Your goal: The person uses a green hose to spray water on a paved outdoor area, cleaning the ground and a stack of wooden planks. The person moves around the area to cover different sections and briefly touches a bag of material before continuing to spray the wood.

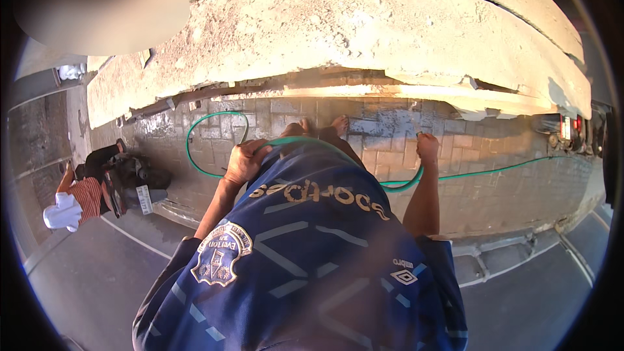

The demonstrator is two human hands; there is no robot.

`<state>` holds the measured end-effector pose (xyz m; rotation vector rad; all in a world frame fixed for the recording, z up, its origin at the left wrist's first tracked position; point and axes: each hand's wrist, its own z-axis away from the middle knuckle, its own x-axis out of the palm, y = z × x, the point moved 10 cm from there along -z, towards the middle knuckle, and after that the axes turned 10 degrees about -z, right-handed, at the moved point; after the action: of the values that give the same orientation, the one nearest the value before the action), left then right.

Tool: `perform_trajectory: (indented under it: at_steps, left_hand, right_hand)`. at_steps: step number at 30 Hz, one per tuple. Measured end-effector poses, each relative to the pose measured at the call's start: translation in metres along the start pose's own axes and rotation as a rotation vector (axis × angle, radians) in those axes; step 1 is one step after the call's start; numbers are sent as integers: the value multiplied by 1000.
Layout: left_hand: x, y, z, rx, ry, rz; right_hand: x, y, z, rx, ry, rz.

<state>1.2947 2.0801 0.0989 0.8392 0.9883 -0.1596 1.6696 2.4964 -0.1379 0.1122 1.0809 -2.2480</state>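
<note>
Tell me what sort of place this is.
Likely an outdoor lane or roadside strip: wet block paving underfoot, rough sunlit concrete running along it, and what looks like a motorcycle over at the left.

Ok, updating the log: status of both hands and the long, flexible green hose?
Bare right hand closed around green hose; bare left hand gripping it. Slack loop beside left hand. Rough, pale concrete structure ahead.

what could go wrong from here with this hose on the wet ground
The bare feet could slip on the wet paving. The green hose loops beside the left hand and might kink there. Its length trailing to the right, beyond the right hand, could trip someone.
</note>
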Motion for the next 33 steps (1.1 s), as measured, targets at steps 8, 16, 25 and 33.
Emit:
perform_trajectory:
  at_steps: [8,16,25,33]
  left_hand:
    - [7,-47,55,-87,55,-4]
    - [22,-114,147,-137,60,15]
    - [15,-140,224,-263,96,43]
    - [10,-149,223,-254,192,9]
  right_hand:
    - [115,-74,31,-771,-134,681]
    - [252,-98,150,-740,-342,737]
    - [350,-110,236,-798,-495,820]
    - [252,-109,162,-700,-148,816]
